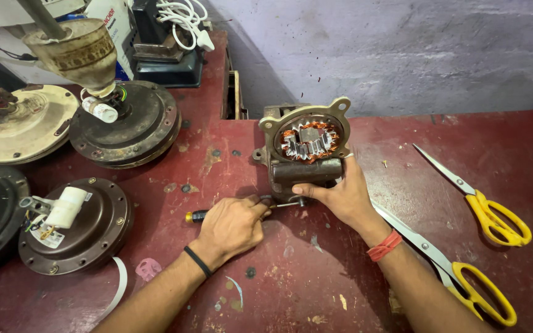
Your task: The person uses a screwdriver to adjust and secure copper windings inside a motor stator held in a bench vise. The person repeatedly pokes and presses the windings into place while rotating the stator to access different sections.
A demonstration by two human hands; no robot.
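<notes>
I have a single view here, from the camera worn on the head, looking steeply down and forward over a red workbench [439, 154]. It sits close: both forearms enter from the bottom edge, and the left hand [232, 227] and right hand [340, 196] meet just below frame centre. The far grey wall [390, 55] fills the upper right, and fan motor housings [124, 123] crowd the left side. No second view overlaps it.

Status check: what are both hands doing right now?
Left hand gripping screwdriver. Right hand steadying motor stator upright. Yellow scissors under right forearm.
</notes>
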